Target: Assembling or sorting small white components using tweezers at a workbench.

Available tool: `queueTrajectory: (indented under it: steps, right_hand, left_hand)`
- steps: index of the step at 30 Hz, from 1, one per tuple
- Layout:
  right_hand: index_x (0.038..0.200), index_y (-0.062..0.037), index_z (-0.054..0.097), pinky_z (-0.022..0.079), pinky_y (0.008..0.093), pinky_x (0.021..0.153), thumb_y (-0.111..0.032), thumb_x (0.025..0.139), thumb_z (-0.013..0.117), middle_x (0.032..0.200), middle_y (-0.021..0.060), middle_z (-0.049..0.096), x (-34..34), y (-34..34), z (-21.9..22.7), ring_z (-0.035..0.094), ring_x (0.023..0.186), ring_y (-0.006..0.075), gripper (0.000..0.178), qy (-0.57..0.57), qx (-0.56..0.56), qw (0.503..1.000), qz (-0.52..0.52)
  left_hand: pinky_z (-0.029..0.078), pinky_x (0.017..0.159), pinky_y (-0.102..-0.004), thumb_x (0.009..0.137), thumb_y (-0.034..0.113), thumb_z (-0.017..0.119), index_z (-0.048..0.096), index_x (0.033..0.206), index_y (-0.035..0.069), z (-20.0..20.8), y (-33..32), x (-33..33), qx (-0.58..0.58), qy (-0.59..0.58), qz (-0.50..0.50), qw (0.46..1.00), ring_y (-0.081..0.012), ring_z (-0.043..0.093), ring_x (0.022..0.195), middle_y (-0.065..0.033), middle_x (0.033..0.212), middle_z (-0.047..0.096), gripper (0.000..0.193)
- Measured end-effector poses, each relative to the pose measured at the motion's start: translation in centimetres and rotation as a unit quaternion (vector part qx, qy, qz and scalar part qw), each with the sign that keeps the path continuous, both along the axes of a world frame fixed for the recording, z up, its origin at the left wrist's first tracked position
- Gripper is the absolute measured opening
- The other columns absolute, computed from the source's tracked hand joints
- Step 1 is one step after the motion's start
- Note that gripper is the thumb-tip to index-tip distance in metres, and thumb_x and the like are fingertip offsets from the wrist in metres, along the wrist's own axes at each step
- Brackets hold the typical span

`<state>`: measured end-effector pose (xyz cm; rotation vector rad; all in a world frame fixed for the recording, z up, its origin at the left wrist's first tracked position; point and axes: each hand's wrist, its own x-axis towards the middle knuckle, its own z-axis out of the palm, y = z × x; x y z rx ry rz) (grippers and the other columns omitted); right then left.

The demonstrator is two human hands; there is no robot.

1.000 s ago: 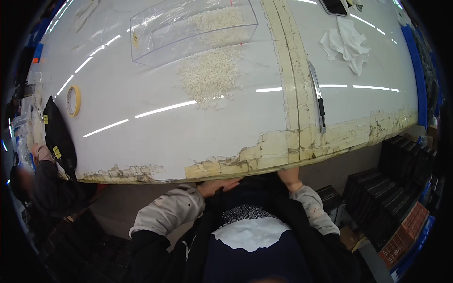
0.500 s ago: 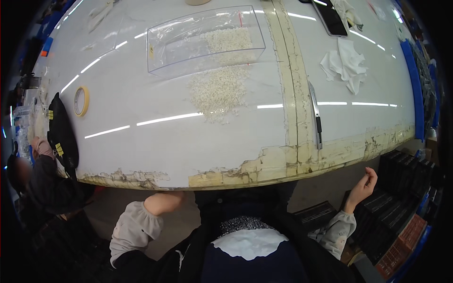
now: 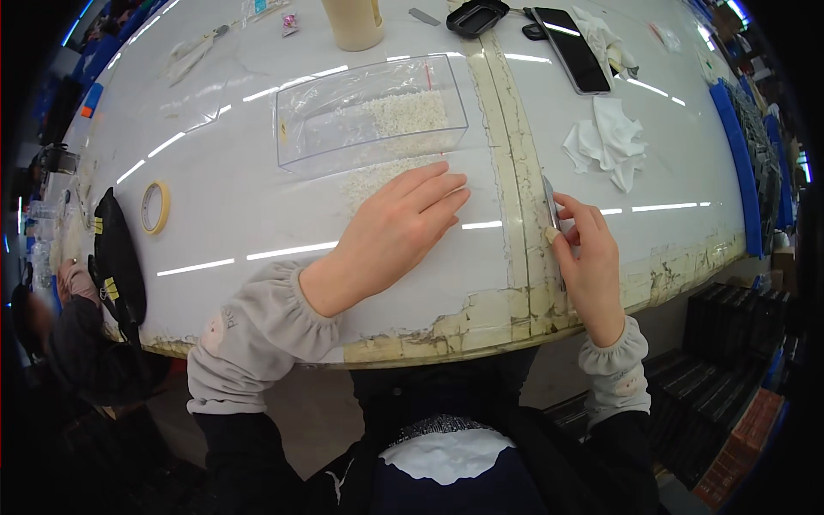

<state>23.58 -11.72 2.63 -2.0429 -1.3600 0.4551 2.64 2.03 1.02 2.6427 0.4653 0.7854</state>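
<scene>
My left hand (image 3: 399, 225) is spread palm down over the near pile of small white granules (image 3: 365, 184), its fingers stretched out and partly covering them. Just beyond it stands a clear plastic box (image 3: 300, 160) with more white granules (image 3: 408, 114) and clear plastic film (image 3: 322, 94) in it. On the right, my right hand (image 3: 586, 255) has its thumb and bent fingers around a slim utility knife (image 3: 549, 193), which lies along the yellowed tape strip (image 3: 512, 163). The hand hides most of the knife's handle.
A tape roll (image 3: 155, 207) and a black pouch with yellow clips (image 3: 116, 253) are at the left. Farther off are a beige cup (image 3: 354, 26), black tray (image 3: 476, 17), phone (image 3: 571, 51) and crumpled white cloth (image 3: 608, 144). Another person (image 3: 77, 326) sits at the far left.
Both hands have come up from below the table edge onto the tabletop: the left over the granules, the right onto the knife. The view has shifted, showing more of the far side.
</scene>
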Motion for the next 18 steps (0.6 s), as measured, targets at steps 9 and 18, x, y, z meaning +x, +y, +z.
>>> queueTrajectory:
  steps: [9,18]
  right_hand:
    - [0.115,-0.0029,0.057,0.043,0.0235,0.064,0.010,0.074,0.053,0.095,0.0073,0.055,1.1,0.1,-1.5,0.047,0.069,0.0134,0.043,-0.098,0.016,0.994,0.039]
    - [0.106,-0.0028,0.060,0.037,0.0233,0.056,0.004,0.076,0.056,0.075,0.0022,0.051,-1.0,2.2,0.1,0.039,0.060,0.0118,0.032,0.035,0.018,0.999,-0.006]
  left_hand:
    - [0.048,0.094,-0.0346,0.078,0.003,0.066,0.065,0.096,-0.001,0.9,0.4,-2.5,0.030,0.043,0.001,0.999,-0.0236,0.061,0.105,-0.0056,0.109,0.064,0.018]
    - [0.055,0.065,-0.0355,0.092,0.020,0.049,0.052,0.104,0.015,9.1,-7.1,-2.7,0.031,-0.274,-0.025,0.961,-0.0263,0.065,0.068,-0.0055,0.078,0.068,0.013]
